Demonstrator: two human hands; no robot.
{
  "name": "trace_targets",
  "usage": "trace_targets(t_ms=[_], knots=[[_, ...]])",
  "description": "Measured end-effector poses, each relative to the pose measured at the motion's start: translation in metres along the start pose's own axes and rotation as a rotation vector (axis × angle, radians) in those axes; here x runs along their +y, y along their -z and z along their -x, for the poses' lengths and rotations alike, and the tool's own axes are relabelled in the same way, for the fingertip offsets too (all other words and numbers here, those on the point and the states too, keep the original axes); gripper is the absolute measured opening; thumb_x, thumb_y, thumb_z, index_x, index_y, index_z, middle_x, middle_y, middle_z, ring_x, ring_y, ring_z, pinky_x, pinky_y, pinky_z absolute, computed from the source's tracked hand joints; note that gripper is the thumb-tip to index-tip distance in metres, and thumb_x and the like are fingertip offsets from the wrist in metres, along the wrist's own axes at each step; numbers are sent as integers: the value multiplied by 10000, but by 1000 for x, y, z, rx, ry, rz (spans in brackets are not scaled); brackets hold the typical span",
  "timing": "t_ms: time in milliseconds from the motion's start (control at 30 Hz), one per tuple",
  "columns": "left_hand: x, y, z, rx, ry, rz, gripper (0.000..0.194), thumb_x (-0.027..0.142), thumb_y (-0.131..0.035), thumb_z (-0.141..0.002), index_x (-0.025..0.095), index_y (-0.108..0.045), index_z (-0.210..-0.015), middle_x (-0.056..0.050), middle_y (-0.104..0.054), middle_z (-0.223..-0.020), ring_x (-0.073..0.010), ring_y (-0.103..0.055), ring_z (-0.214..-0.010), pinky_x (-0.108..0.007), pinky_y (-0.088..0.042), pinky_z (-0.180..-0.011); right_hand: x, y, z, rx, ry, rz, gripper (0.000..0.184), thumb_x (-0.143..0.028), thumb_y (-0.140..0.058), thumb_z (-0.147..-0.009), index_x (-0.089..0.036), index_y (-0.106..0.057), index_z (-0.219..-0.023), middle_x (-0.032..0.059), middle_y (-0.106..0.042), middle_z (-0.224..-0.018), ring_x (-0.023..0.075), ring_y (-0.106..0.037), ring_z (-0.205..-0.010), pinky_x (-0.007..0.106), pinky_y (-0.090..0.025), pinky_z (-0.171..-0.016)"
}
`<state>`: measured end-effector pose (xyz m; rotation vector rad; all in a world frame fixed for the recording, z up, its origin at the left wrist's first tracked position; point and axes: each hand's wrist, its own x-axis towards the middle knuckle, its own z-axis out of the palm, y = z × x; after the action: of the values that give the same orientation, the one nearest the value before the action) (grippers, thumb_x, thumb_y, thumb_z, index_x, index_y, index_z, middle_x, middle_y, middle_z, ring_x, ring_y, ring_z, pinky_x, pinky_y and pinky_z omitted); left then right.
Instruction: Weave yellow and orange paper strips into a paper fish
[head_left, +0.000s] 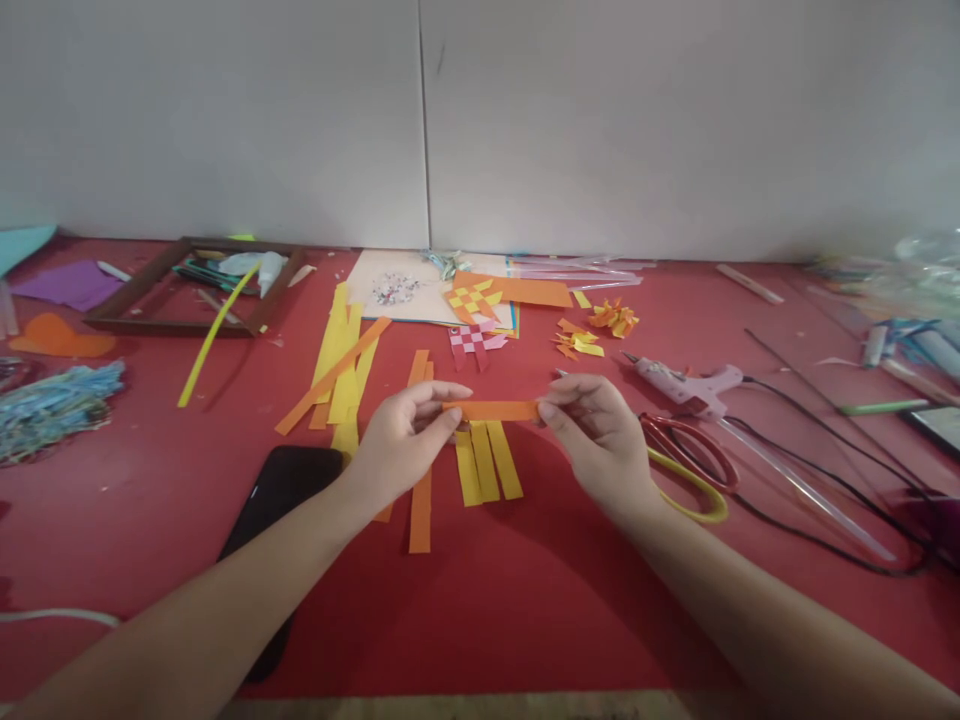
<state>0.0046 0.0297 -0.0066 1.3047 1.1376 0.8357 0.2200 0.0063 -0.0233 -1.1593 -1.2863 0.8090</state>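
Note:
Between my two hands an orange paper strip (496,411) is stretched level. My left hand (409,435) pinches its left end between thumb and fingers, and my right hand (600,435) pinches the right end. Just below it lie three yellow paper strips (486,465), side by side on the red table; their upper ends are hidden behind the orange strip. Long orange strips (421,515) lie beside and partly under my left hand. Farther left is a loose pile of yellow strips (343,390) with an orange strip across it.
A black phone (281,500) lies under my left forearm. To the right are a pink glue gun (686,385) with a black cord and scissors (694,470) with red and yellow handles. Woven paper fish (472,345) lie at the back, near a wooden frame (135,322).

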Motion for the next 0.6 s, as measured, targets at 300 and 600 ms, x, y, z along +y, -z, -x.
trace_targets(t_ms=[300, 600], knots=[[6, 2, 6, -392, 142, 66, 257, 361, -516, -916, 179, -686, -980, -54, -737, -834, -161, -687, -708, -267, -529, -649, -5, 1, 3, -373, -55, -102, 162, -297, -700, -816, -206, -586, -885, -9, -618, -740, 91, -610, -617, 219, -533, -571], [5, -6, 11, -460, 66, 26, 159, 296, -634, -857, 153, -622, -787, -28, -675, -767, -148, -693, -679, -264, -585, -642, -12, -7, 15, -504, -113, -176, 194, -310, -664, -850, -198, -595, -993, 12, -634, -786, 102, -620, -644, 236, -536, -583]])
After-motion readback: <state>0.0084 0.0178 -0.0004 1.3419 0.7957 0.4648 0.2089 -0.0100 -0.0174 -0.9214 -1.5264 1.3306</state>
